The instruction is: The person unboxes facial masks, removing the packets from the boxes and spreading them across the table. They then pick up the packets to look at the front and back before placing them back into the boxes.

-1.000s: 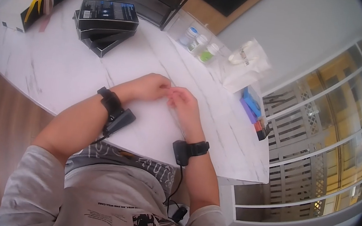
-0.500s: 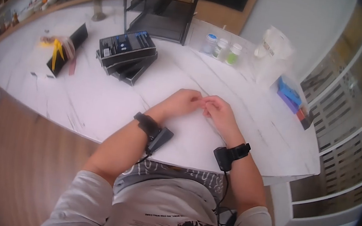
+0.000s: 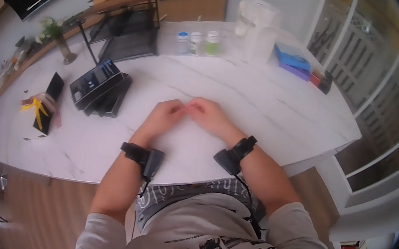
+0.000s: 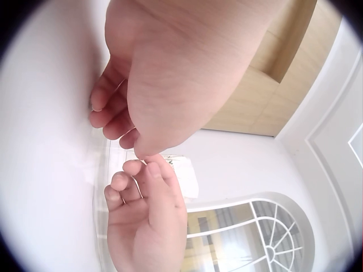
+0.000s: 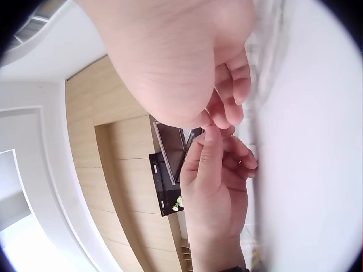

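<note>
Over the near middle of the white marbled table (image 3: 244,97), my two hands meet at the fingertips. The left hand (image 3: 164,118) has its fingers loosely bent, its thumb and forefinger tips against those of the right hand (image 3: 209,115). In the left wrist view the right hand (image 4: 148,221) shows its palm side, its fingers softly curled and a little apart. From the right wrist the left hand (image 5: 215,187) looks much the same, thumb raised to the meeting point. No object shows between the fingers. Both hands stay close over the tabletop.
Stacked black boxes (image 3: 100,87) stand left of the hands, beyond them a ribboned box (image 3: 43,110). Behind are a black rack (image 3: 130,36), several capped bottles (image 3: 195,44) and a white bag (image 3: 256,30). Blue and purple boxes (image 3: 292,61) lie at the far right.
The head view has swung round, so the boxes and bottles sit elsewhere in the frame. My hands remain together at the fingertips over the table.
</note>
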`<state>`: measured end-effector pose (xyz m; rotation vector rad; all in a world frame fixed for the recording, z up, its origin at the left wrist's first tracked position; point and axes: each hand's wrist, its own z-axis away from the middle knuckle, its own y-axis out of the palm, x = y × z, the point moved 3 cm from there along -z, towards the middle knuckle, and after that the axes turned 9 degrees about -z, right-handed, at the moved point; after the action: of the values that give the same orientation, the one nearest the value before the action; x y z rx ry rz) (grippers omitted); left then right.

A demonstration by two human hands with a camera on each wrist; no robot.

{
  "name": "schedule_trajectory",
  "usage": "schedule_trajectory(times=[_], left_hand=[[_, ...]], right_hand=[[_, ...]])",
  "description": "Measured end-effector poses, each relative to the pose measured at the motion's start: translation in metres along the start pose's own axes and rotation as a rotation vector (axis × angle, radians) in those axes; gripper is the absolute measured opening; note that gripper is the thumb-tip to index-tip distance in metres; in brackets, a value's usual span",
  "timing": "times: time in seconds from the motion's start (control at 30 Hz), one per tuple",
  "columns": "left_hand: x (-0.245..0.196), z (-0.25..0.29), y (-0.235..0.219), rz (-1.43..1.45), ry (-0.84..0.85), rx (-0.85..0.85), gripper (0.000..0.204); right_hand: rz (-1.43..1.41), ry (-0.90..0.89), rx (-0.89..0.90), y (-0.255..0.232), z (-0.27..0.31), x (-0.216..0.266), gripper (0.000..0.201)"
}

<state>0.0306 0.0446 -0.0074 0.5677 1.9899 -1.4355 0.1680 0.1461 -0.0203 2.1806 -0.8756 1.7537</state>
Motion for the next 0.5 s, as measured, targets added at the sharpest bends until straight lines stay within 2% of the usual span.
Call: schedule_trajectory(times=[0.03, 0.07, 0.1, 0.17, 0.3, 0.37, 0.43, 0.5], left_hand=[[-0.002, 0.004, -0.003, 0.007, -0.017, -0.007, 0.017], [0.007, 0.008, -0.017, -0.094, 0.058, -0.073, 0.017], [0.009, 0.002, -0.007, -0.154, 0.155, -0.111, 0.017], [0.000, 0.004, -0.015, -0.154, 0.083, -0.076, 0.019], [-0.007, 0.006, -0.037, -0.251, 0.118, -0.168, 0.019], [-0.012, 0.011, -0.063, -0.310, 0.168, -0.244, 0.019], [-0.012, 0.015, -0.098, -0.524, 0.224, -0.320, 0.021], [-0.015, 0.017, -0.140, -0.640, 0.175, -0.266, 0.027]], right_hand=[[0.020, 0.036, -0.019, -0.006, 0.008, 0.000, 0.016], [0.004, 0.031, 0.003, 0.004, -0.001, -0.001, 0.016], [-0.010, 0.037, -0.006, 0.005, -0.002, -0.004, 0.016], [0.023, 0.038, 0.004, 0.005, -0.002, 0.004, 0.017], [-0.007, 0.018, 0.000, 0.004, -0.001, 0.004, 0.017], [-0.031, 0.026, -0.003, 0.002, 0.001, 0.004, 0.018], [-0.062, 0.016, -0.002, 0.002, 0.001, 0.004, 0.018], [-0.037, 0.006, -0.004, 0.001, 0.001, 0.009, 0.018]])
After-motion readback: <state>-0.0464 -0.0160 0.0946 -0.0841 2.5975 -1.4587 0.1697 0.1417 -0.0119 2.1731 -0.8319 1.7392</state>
